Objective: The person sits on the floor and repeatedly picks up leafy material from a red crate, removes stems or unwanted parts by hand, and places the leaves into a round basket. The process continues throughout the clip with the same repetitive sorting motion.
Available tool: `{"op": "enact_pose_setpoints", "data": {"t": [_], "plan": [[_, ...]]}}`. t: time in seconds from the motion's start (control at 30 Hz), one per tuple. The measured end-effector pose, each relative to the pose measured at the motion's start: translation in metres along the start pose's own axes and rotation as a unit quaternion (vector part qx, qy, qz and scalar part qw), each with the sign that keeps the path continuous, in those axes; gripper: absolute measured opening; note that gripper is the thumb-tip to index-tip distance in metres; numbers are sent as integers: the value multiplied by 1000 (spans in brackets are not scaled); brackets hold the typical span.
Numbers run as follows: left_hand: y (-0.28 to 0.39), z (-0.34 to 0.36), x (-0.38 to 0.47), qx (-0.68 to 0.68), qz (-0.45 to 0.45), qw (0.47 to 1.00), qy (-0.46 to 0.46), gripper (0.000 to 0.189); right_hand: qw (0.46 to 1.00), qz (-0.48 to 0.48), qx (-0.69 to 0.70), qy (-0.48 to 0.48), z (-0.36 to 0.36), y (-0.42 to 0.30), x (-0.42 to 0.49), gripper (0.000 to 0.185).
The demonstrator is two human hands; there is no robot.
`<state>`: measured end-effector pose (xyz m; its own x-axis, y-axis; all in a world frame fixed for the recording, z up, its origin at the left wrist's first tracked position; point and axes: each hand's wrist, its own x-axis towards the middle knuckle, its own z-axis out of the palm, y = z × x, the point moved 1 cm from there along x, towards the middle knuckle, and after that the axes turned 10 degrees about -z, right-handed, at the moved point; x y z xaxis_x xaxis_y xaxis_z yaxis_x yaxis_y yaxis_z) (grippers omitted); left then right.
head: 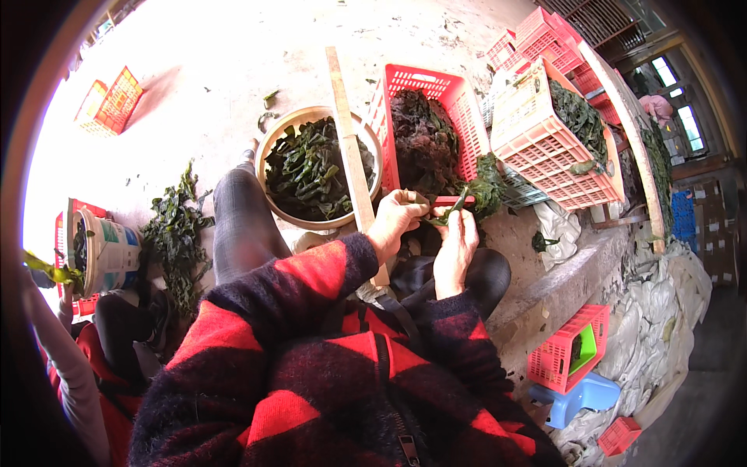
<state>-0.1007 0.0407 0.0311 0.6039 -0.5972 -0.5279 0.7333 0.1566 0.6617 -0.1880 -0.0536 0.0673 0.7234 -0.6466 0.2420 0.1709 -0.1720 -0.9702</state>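
Observation:
My right hand point(458, 248) pinches a dark green seaweed strip point(454, 215) just in front of a red plastic crate point(474, 125). My left hand point(398, 217) meets it from the other side, fingertips and thumb closed on a bit of the same seaweed. A ruffled seaweed clump point(487, 182) hangs over the crate's near right corner. Inside the crate lies a heap of brownish seaweed point(425, 137). Left of it stands a round tub point(272, 205) filled with cut green seaweed point(306, 169). A wooden plank point(348, 137) lies across the tub and runs under my left forearm.
At far left, a co-worker's arm point(73, 385) is beside a white bucket point(114, 254). Loose seaweed point(178, 233) lies on the floor by my left leg. To the right are a tilted pink crate point(548, 137) of seaweed, a concrete ledge point(560, 280) and a blue stool point(575, 400).

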Motion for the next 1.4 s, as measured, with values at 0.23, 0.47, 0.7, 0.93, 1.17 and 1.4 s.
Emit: {"op": "enact_pose_setpoints", "data": {"t": [0.23, 0.47, 0.7, 0.93, 1.17, 1.4], "plan": [[5, -5, 5, 250, 171, 951, -58, 23, 921, -296, -173, -182, 6, -14, 33, 16], [16, -12, -2, 402, 366, 831, 119, 19, 899, -235, -264, -257, 13, 20, 54, 8], [38, -21, -10, 386, 332, 854, 106, 16, 912, -255, -158, -280, 44, 2, 52, 23], [51, -38, -21, 437, 422, 777, 166, 26, 918, -226, -182, -270, 59, 14, 48, 21], [56, -51, -50, 561, 476, 645, 207, 24, 889, -11, -101, -447, 67, 9, 62, 27], [56, -66, -50, 537, 397, 715, 208, 15, 877, -150, -114, -442, 77, -25, 40, 28]]}}
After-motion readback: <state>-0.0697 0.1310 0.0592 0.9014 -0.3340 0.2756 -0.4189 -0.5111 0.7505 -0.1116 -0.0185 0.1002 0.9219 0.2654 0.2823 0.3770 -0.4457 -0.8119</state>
